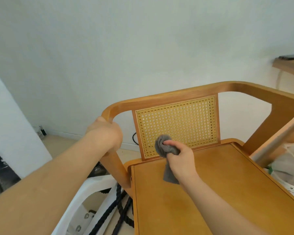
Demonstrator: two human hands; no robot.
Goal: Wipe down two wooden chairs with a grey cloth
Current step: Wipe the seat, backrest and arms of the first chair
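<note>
Pale wall [143, 39], wooden chair [219, 184], left grip [105, 131] curled round its rail [120, 106], right grip [180, 155] clutching grey cloth [161, 145] at cane back [176, 119]

One wooden chair [210, 184] is in sight. Two hands: the left hand [107, 133] grips its arm rail, and the right hand [182, 158] holds one grey cloth [161, 146]. One cane panel [176, 121] lies just beyond the right hand. Below the left hand are one white plastic frame [85, 197] and black ropes [119, 209] — several, exact number unclear.
</note>
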